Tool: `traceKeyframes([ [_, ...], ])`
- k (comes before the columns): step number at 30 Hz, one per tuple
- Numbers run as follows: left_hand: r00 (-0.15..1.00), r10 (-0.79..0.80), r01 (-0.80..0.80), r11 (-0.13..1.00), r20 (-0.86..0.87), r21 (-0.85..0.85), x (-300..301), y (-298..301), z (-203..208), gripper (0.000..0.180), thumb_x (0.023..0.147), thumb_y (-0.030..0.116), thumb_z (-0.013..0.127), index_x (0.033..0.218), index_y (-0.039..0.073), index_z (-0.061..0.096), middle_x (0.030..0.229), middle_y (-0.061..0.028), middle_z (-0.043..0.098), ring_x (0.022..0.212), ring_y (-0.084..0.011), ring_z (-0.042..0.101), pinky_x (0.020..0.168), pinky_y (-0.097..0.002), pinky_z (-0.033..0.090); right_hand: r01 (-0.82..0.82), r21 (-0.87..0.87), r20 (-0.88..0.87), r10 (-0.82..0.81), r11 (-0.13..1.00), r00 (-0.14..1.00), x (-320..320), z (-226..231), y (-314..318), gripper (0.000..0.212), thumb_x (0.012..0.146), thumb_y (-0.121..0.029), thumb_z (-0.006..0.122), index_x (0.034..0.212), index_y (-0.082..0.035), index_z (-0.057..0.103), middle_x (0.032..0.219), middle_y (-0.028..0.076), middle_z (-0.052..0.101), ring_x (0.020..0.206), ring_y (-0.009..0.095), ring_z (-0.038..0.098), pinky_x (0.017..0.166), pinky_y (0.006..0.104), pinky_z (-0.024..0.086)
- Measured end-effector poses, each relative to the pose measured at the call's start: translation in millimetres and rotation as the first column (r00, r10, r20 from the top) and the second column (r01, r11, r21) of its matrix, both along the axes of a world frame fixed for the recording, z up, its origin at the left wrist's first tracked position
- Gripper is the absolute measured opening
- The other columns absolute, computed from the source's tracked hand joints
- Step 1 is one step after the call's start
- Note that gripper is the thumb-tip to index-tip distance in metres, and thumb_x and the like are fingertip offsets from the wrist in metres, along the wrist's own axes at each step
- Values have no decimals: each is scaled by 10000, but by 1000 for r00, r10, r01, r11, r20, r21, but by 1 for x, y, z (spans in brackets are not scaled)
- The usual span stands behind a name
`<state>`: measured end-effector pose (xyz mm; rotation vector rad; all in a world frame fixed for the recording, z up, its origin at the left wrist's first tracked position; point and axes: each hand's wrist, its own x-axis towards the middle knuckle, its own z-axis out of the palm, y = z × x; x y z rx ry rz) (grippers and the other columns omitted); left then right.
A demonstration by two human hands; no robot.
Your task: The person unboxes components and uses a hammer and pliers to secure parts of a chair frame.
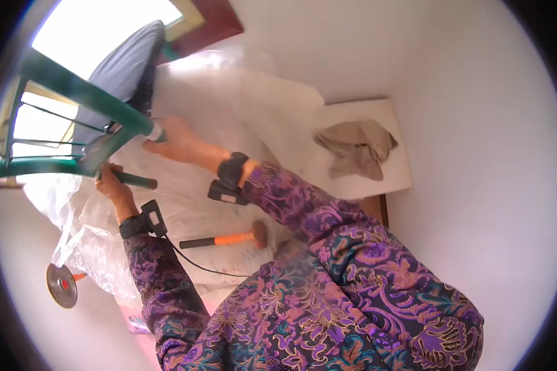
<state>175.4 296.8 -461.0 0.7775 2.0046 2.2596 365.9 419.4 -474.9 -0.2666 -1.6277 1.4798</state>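
Observation:
A green tubular metal frame with thin cross bars [83,93] stands raised at the upper left, with a grey padded panel [120,71] against it, like a folding chair. My right hand [176,139] is closed around the upper tube's end, by a pale grey collar or cap. Lower and to the left, my left hand [110,183] grips a lower green tube, whose end sticks out to the right past the fingers. Beneath my forearms lies a hammer [226,240] with a black and orange handle and a brownish head. Both wrists wear black straps with small boxes.
Clear crumpled plastic sheeting [204,93] covers the surface under the frame. A grey-brown cloth [359,145] lies on a white top [402,170] at the right, beside the wall. A round dark disc with a red centre [62,285] is at the lower left. A bright window [99,28] is behind.

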Motion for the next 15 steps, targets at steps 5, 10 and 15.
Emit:
traceKeyframes([
  [5,981,70,-77,997,-181,-29,12,1,-4,199,745,97,504,551,50,503,504,-23,487,497,-118,462,499,-265,358,-19,7,65,18,1000,998,0,-1,-3,320,693,-200,639,955,-29,572,766,182,601,728,363,573,650,383,448],
  [10,999,34,-32,997,-27,73,23,-1,6,142,750,109,548,626,43,527,510,-19,477,463,-105,444,463,-235,338,-55,-12,63,56,998,996,-3,2,-11,253,719,-186,632,899,-20,571,762,148,595,696,278,570,652,345,441],
  [15,997,65,-61,994,-44,87,22,-5,10,111,737,103,555,652,33,539,526,-29,492,450,-113,461,457,-231,361,-110,-123,91,122,986,988,-1,12,-16,194,725,-160,641,816,-12,557,668,63,552,625,128,506,602,284,420],
])
